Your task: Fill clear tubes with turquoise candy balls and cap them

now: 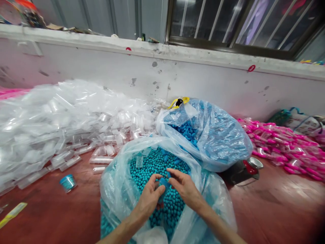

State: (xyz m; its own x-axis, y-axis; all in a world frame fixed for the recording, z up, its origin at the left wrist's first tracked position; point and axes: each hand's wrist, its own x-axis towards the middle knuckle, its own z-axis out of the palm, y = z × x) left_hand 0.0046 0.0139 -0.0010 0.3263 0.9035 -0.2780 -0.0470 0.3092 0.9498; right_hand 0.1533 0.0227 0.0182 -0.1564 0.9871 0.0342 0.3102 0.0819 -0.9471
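Observation:
My left hand (151,192) is closed around a small blue-topped plastic tube (164,183), its lower part hidden by my fingers. Close beside it, my right hand (186,189) pinches a small blue plastic piece (168,174) between thumb and fingers. Both hands are above an open clear bag (115,179) full of teal beads (146,167). A clear plastic tube (139,161) lies on the beads. Behind, a second bag (220,135) holds small blue plastic pieces (186,132).
Clear tubes (76,132) form a big heap on the left. A small blue-capped cup (68,183) and a yellow strip (12,214) lie on the red tabletop (63,217). At right are a red jar with a metal lid (254,163) and a pile of pink tubes (286,145).

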